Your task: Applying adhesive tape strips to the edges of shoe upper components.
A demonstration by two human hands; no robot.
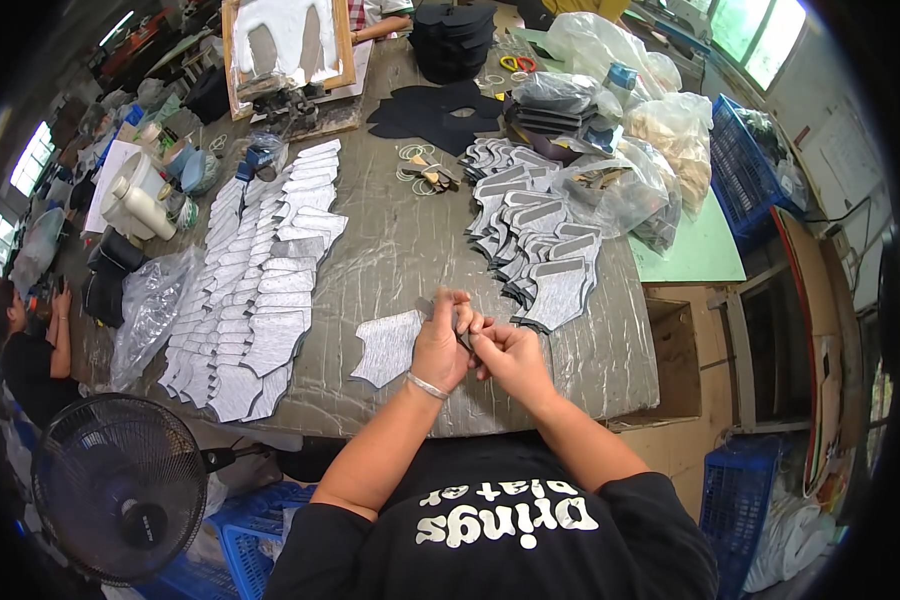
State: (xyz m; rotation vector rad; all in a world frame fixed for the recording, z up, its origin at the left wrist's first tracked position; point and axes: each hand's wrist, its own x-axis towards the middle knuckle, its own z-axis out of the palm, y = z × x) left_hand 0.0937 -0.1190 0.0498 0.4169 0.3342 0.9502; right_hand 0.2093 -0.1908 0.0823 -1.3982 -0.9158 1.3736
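My left hand (438, 348), with a bangle at its wrist, is closed on a small dark grey piece (463, 338) near the table's front edge. The fingertips of my right hand (510, 358) pinch at the same piece; the fingers hide most of it. One light grey, curved-edged fabric panel (390, 346) lies flat just left of my left hand. Overlapping rows of similar panels (260, 290) cover the table farther left. On the right, a fanned stack of grey panels (555, 288) has darker grey strips on their faces.
Rubber bands and clips (430, 175), black cut pieces (435, 112) and yellow-red scissors (518, 63) lie farther back. Plastic bags (630, 190) crowd the back right. A white bottle (140, 205) stands at left, beyond a fan (120, 488). Another person (40, 350) sits at far left.
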